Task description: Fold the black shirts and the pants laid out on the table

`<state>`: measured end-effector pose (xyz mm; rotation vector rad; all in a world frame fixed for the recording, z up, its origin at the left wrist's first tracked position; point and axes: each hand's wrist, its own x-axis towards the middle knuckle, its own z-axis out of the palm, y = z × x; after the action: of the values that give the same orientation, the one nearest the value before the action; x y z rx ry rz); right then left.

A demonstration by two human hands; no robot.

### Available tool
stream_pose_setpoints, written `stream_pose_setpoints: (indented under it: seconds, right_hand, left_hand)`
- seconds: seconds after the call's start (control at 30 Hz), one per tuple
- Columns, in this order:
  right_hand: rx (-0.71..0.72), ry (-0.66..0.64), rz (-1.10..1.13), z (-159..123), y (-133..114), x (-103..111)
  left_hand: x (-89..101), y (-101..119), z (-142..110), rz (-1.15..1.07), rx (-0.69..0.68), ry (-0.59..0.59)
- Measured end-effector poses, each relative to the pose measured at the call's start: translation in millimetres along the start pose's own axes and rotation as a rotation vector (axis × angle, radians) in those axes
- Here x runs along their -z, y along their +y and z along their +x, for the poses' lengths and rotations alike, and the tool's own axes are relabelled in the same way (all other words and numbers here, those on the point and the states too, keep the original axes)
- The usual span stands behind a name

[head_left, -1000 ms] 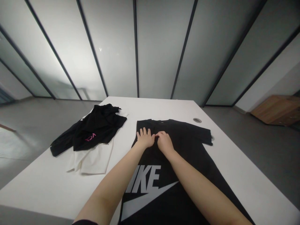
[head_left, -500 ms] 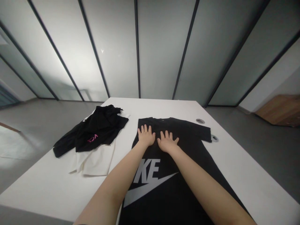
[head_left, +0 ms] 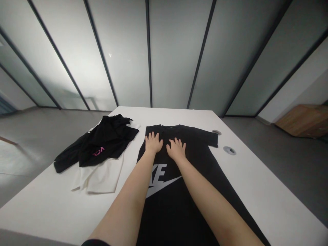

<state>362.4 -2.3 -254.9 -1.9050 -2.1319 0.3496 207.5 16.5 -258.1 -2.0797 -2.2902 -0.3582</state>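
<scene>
Head view:

1. A black Nike T-shirt [head_left: 179, 215] lay flat on a white table [head_left: 48, 208], its collar pointing away from the person and its white logo nearer them.
2. Left hand [head_left: 153, 142] rested palm down on the T-shirt just below the collar, fingers spread, pinching nothing.
3. Right hand [head_left: 176, 149] lay just beside it on the T-shirt, also spread flat, gripping nothing.
4. Left of the T-shirt, a crumpled black garment [head_left: 107, 140] with pink lettering lay over a white garment [head_left: 99, 177].
5. Right of the T-shirt, a round grommet [head_left: 229, 150] was set into the table.

Office-type rm — frosted glass partitions [head_left: 176, 58], white desk [head_left: 51, 205] w/ cable grommet [head_left: 229, 150].
</scene>
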Motion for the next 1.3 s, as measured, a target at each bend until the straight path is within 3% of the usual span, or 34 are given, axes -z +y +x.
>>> stream_pose_setpoints:
  seconds: [0.2,0.47,0.67,0.93,1.07,1.17,1.3]
  right_hand:
    - [-0.02,0.07,0.067,2,4,0]
    - [0.005,0.059,-0.011,1,-3,0]
    - [-0.062,0.114,-0.003,8,-13,-3]
    - [-0.04,0.141,0.175,18,-13,-9]
    - [0.028,0.194,0.682,22,12,-3]
    - [-0.061,0.179,1.101,25,50,10]
    - [-0.196,0.155,1.29,27,116,31]
  left_hand:
    - [10.6,13,-12,-0.017,0.008,0.157]
    - [18.1,54,-35,-0.084,0.201,0.125]
    - [5.2,27,-34,-0.037,0.306,0.08]
    - [0.4,10,-25,-0.019,0.287,0.032]
    - [2.0,5,-31,-0.022,0.232,0.042]
    - [3.1,4,-35,-0.031,0.173,0.042]
    - [5.5,5,-38,-0.026,0.153,0.033]
